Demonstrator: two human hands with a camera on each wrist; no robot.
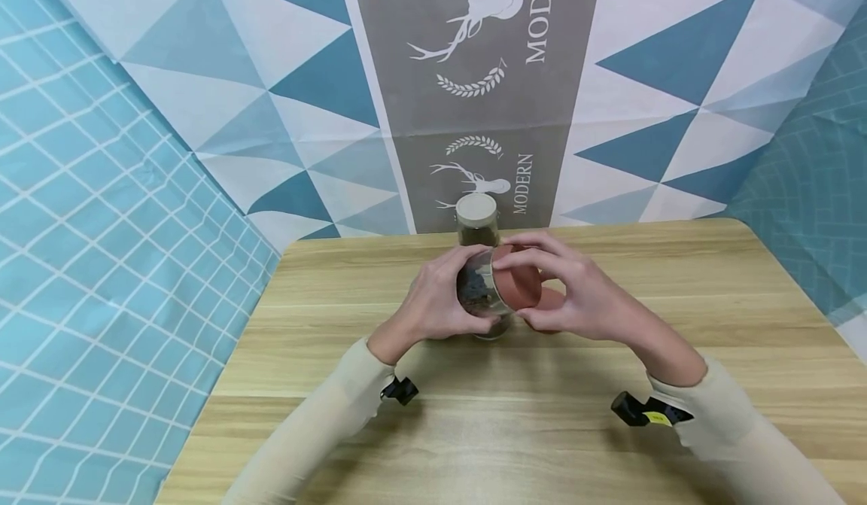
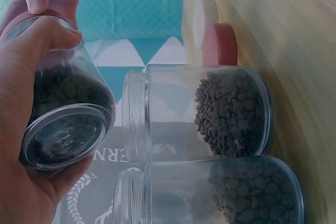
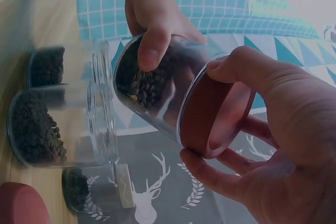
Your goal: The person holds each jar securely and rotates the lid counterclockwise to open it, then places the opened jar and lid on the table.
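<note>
My left hand (image 1: 436, 298) grips a glass jar (image 3: 157, 77) partly filled with dark, bean-like pieces. The jar is held tilted above the table, its base toward the left and its mouth toward the right. At the mouth, my right hand (image 1: 585, 294) holds a reddish-brown lid (image 3: 202, 116) by its rim, thumb on one side and fingers on the other. The lid sits against the jar's mouth; whether it is screwed tight I cannot tell. Below the hands stand two lidless glass jars (image 2: 231, 111) (image 2: 252, 195) side by side, each with similar dark pieces.
Behind the hands stands a smaller jar with a pale lid (image 1: 476, 208), dark contents inside. Another red lid (image 2: 220, 43) and a white lid (image 2: 205, 22) lie on the wooden table (image 1: 488, 430). Patterned cloth (image 1: 284, 114) hangs behind the table's far edge.
</note>
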